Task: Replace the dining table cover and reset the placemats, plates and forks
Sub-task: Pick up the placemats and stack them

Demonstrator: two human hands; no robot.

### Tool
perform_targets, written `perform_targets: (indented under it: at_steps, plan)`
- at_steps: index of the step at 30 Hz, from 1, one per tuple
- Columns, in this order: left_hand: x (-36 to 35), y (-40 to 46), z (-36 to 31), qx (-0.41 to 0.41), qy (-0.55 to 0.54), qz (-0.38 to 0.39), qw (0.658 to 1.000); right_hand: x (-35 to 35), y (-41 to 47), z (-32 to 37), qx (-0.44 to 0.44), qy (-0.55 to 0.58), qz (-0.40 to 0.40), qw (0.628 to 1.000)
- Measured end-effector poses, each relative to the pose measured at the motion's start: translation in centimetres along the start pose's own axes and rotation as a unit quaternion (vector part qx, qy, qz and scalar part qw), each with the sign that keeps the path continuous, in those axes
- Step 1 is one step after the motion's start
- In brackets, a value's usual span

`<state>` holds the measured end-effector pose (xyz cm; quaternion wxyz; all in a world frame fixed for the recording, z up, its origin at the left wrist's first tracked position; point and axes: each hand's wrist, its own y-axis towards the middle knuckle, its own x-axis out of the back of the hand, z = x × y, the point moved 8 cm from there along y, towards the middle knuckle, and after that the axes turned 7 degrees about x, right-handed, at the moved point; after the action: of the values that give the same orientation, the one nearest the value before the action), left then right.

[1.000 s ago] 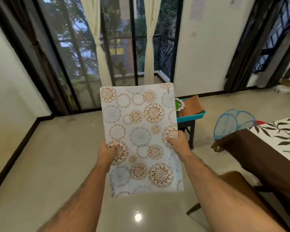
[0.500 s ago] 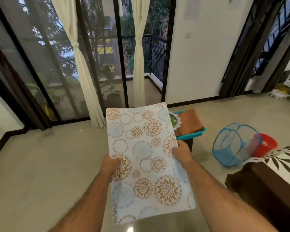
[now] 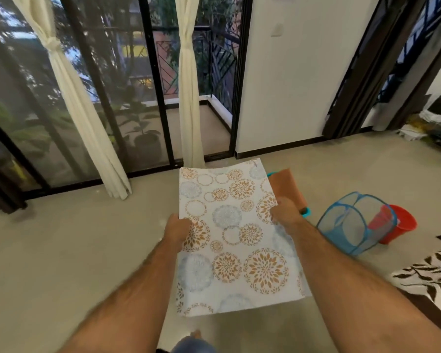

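- Floor (image 3: 61, 250) of pale polished tile fills most of the view, running up to dark-framed glass doors (image 3: 107, 85) with two tied cream curtains (image 3: 189, 85).
- Table cover (image 3: 428, 278), white with dark leaves, shows at the right edge over a dark brown surface.
- Placemat (image 3: 234, 240), white with orange and blue floral circles, is held out in the air in front of the person, long side pointing away, above the floor.
- Blue mesh basket (image 3: 351, 222) lies on its side on the floor; whether it holds anything cannot be told.
- Red bucket (image 3: 402, 225) stands just behind the basket, touching it; contents hidden.
- Teal tray (image 3: 305, 212) beyond the placemat carries a folded brown cloth (image 3: 287, 189).
- Left hand (image 3: 176, 228) grips the placemat's left edge, fingers curled round it.
- Right hand (image 3: 284, 212) grips the right edge the same way.
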<state>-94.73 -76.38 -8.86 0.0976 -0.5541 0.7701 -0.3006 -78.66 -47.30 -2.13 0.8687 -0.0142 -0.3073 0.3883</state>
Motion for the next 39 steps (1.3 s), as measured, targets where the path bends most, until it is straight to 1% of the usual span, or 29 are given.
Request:
perform_targets:
  at_steps: [2, 4, 8, 13, 17, 21, 25, 28, 31, 34, 35, 37, 38, 39]
  plan:
    - [-1.6, 2.1, -2.0, 0.0, 0.008, 0.008, 1.0, 0.3, 2.7, 0.1, -0.024, 0.015, -0.004, 1.0]
    - [-2.7, 4.0, -3.7, 0.001, 0.015, 0.005, 1.0, 0.7, 4.7, 0.4, -0.027, 0.006, -0.003, 1.0]
    - [-5.1, 9.2, -5.1, 0.01, 0.029, 0.009, 0.999, 0.6, 9.6, 0.3, -0.039, -0.004, 0.002, 0.999]
    - [-7.2, 15.4, -5.9, 0.023, 0.014, -0.005, 1.0, 0.0, 17.0, 0.9, -0.029, -0.013, 0.038, 0.999]
    - [-9.1, 16.7, -7.3, 0.06, 0.012, -0.046, 0.997, -0.3, 22.8, 1.2, -0.019, -0.018, 0.079, 0.997]
    - [-11.0, 18.9, -6.3, 0.095, 0.002, -0.078, 0.992, -1.9, 28.3, -1.2, -0.022, -0.041, 0.144, 0.988]
    - [-12.7, 19.4, -4.8, 0.129, -0.005, -0.105, 0.986, -4.2, 33.8, -7.5, -0.044, -0.045, 0.196, 0.979]
    - [-13.7, 20.7, -3.4, 0.152, 0.0, -0.11, 0.982, -4.3, 32.8, -6.4, -0.069, -0.041, 0.207, 0.975]
    - [-14.8, 22.2, -2.1, 0.173, 0.005, -0.111, 0.979, -5.0, 32.7, -6.8, -0.105, -0.043, 0.206, 0.972]
    - [-15.9, 23.7, -0.8, 0.185, -0.006, -0.109, 0.977, -5.9, 35.6, -10.2, -0.112, -0.064, 0.204, 0.97]
    - [-16.2, 24.1, -0.5, 0.189, -0.001, -0.105, 0.976, -7.1, 39.6, -15.4, -0.101, -0.083, 0.205, 0.97]
    - [-16.6, 24.9, 0.1, 0.193, 0.0, -0.095, 0.976, -8.1, 45.4, -23.0, -0.091, -0.143, 0.192, 0.967]
    - [-16.6, 25.2, 0.4, 0.196, -0.006, -0.093, 0.976, -8.1, 46.6, -24.4, -0.097, -0.162, 0.181, 0.965]
    - [-16.5, 25.3, 0.5, 0.197, -0.012, -0.094, 0.976, -8.5, 45.9, -23.8, -0.105, -0.152, 0.194, 0.963]
